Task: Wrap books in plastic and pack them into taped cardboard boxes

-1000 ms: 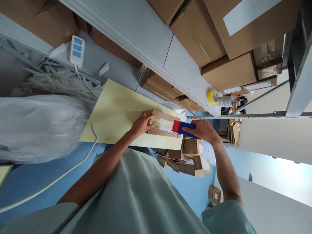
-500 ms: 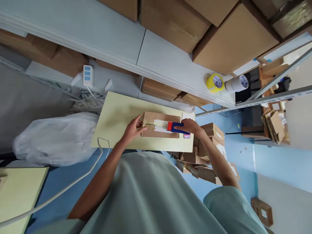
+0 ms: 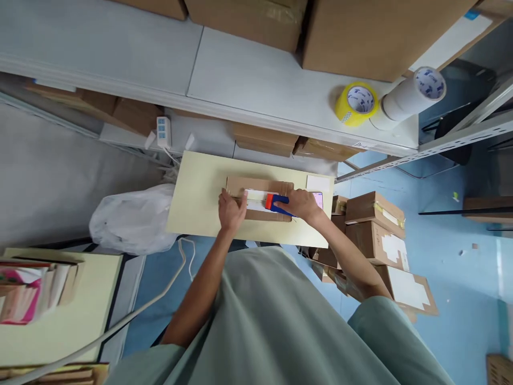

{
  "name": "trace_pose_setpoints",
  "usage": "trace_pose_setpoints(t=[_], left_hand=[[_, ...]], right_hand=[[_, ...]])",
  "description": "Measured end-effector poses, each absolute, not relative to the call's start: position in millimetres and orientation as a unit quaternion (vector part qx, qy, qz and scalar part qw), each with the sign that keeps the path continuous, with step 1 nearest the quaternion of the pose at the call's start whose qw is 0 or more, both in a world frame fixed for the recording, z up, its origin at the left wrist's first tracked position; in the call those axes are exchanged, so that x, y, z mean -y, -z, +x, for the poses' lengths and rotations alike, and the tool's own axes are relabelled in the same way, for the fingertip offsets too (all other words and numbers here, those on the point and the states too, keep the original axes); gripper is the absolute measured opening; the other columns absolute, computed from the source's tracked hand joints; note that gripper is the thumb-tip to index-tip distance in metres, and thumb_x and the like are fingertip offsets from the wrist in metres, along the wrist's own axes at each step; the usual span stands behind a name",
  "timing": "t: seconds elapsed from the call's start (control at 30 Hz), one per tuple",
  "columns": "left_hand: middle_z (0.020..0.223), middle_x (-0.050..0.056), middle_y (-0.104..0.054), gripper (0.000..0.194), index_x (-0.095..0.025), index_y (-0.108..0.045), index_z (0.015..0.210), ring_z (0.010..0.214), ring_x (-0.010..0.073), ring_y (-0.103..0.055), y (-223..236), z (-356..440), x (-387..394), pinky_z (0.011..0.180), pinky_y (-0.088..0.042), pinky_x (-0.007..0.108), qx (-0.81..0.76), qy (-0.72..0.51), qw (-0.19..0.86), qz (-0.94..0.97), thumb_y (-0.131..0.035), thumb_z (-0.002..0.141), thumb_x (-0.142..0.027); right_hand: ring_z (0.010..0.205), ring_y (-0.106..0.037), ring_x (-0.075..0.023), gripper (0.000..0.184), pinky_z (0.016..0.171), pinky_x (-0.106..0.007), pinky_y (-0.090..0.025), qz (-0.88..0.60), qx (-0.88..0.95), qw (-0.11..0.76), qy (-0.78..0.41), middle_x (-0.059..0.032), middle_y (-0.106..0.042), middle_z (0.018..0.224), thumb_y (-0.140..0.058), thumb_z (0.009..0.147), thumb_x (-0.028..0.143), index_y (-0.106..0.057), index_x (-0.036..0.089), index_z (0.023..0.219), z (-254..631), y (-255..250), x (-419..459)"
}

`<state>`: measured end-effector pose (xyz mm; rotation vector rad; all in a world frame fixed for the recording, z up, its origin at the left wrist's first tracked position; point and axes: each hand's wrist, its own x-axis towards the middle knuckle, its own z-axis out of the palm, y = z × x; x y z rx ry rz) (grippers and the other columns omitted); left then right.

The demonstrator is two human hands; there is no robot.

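A flat cardboard box (image 3: 256, 215) with white strips along its top lies on the cream tabletop in front of me. My left hand (image 3: 231, 209) grips the box's left end, its thumb over the top and its fingers at the end edge. In my right hand (image 3: 301, 204) is a blue hand tool with a red tip (image 3: 276, 203), closed in the fingers. That red tip rests at the white strips, right of the middle of the box. The tool's exact kind is not clear.
A phone (image 3: 318, 199) and a white card (image 3: 318, 183) lie at the table's right end. Yellow tape (image 3: 356, 104) and white rolls (image 3: 412, 93) stand on the grey shelf (image 3: 256, 80). Cartons (image 3: 372, 240) are stacked right; a plastic bag (image 3: 132, 219) and a cable (image 3: 152, 299) are left.
My left hand has moved from beside the box's end to gripping it, thumb on top. The tool has shifted slightly left along the box. The camera view has shifted too.
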<state>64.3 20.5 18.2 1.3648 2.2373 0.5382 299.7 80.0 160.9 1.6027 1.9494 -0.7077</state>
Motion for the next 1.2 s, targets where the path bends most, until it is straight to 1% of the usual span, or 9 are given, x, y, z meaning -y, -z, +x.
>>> trace_pose_setpoints(t=[0.07,0.17,0.33,0.5,0.67,0.73,0.93,1.07,1.2], left_hand=[[0.151,0.042,-0.056,0.103,0.010,-0.034,0.167,0.145,0.0523,-0.056,-18.1,80.2,-22.4,0.122,-0.046,0.063,-0.828,-0.162,0.186,0.504,-0.053,0.104,-0.070],[0.154,0.043,-0.054,0.109,0.013,-0.026,0.170,0.145,0.0530,-0.054,-15.8,88.3,-22.9,0.123,-0.043,0.063,-0.837,-0.120,0.143,0.515,-0.044,0.106,-0.074],[0.156,0.042,-0.053,0.109,0.012,-0.025,0.171,0.145,0.0512,-0.054,-11.4,84.3,-22.9,0.123,-0.043,0.061,-0.840,-0.105,0.122,0.519,-0.038,0.108,-0.076],[0.155,0.043,-0.054,0.110,0.009,-0.028,0.171,0.145,0.0536,-0.054,-6.3,82.7,-21.9,0.123,-0.043,0.065,-0.827,-0.153,0.121,0.526,-0.041,0.106,-0.078],[0.152,0.041,-0.055,0.108,0.005,-0.030,0.171,0.147,0.0535,-0.053,-3.3,84.2,-23.7,0.123,-0.043,0.065,-0.823,-0.171,0.128,0.527,-0.044,0.104,-0.079],[0.153,0.041,-0.054,0.109,0.006,-0.029,0.171,0.148,0.0539,-0.051,-3.5,84.6,-24.8,0.124,-0.042,0.065,-0.824,-0.165,0.135,0.526,-0.045,0.104,-0.079],[0.156,0.042,-0.050,0.111,0.006,-0.025,0.173,0.152,0.0551,-0.047,-4.4,83.7,-26.1,0.126,-0.039,0.067,-0.824,-0.158,0.158,0.521,-0.046,0.104,-0.079],[0.157,0.042,-0.050,0.110,0.005,-0.027,0.173,0.151,0.0551,-0.048,-4.2,84.0,-26.1,0.127,-0.038,0.069,-0.824,-0.157,0.151,0.523,-0.046,0.104,-0.079],[0.156,0.043,-0.050,0.109,0.006,-0.030,0.170,0.150,0.0565,-0.047,-4.6,83.9,-26.7,0.126,-0.039,0.071,-0.824,-0.153,0.154,0.523,-0.047,0.104,-0.078]], right_hand=[[0.125,-0.077,-0.0373,0.058,0.099,-0.038,-0.059,0.588,-0.720,0.249,0.273,-0.0227,-0.081,0.130,-0.057,0.110,0.066,-0.079,0.017,0.133,301.9,-159.6,-81.4],[0.126,-0.076,-0.0378,0.059,0.099,-0.039,-0.059,0.581,-0.725,0.236,0.284,-0.0227,-0.080,0.130,-0.058,0.109,0.066,-0.079,0.017,0.133,305.5,-158.5,-84.1],[0.120,-0.077,-0.0378,0.061,0.097,-0.039,-0.058,0.566,-0.729,0.221,0.315,-0.0215,-0.081,0.123,-0.059,0.107,0.069,-0.077,0.015,0.129,325.4,-169.6,-90.5],[0.104,-0.078,-0.0362,0.067,0.086,-0.039,-0.056,0.582,-0.696,0.238,0.348,-0.0202,-0.082,0.111,-0.062,0.101,0.079,-0.081,0.016,0.116,399.4,-193.1,-98.4],[0.089,-0.077,-0.0305,0.065,0.076,-0.037,-0.054,0.616,-0.646,0.249,0.376,-0.0159,-0.083,0.104,-0.067,0.098,0.081,-0.081,0.019,0.115,456.5,-191.4,-98.9],[0.091,-0.078,-0.0319,0.065,0.079,-0.038,-0.054,0.618,-0.644,0.265,0.365,-0.0170,-0.082,0.104,-0.069,0.098,0.079,-0.081,0.018,0.115,452.6,-181.3,-98.0],[0.114,-0.077,-0.0382,0.069,0.094,-0.040,-0.056,0.620,-0.655,0.295,0.317,-0.0242,-0.081,0.117,-0.068,0.102,0.073,-0.077,0.010,0.128,414.5,-153.8,-92.7],[0.122,-0.075,-0.0386,0.064,0.096,-0.039,-0.057,0.622,-0.667,0.279,0.301,-0.0257,-0.079,0.127,-0.064,0.107,0.068,-0.076,0.009,0.130,405.5,-143.4,-85.7],[0.122,-0.075,-0.0396,0.056,0.095,-0.040,-0.057,0.631,-0.672,0.268,0.280,-0.0270,-0.078,0.131,-0.064,0.108,0.061,-0.076,0.010,0.129,396.2,-132.6,-76.9]])
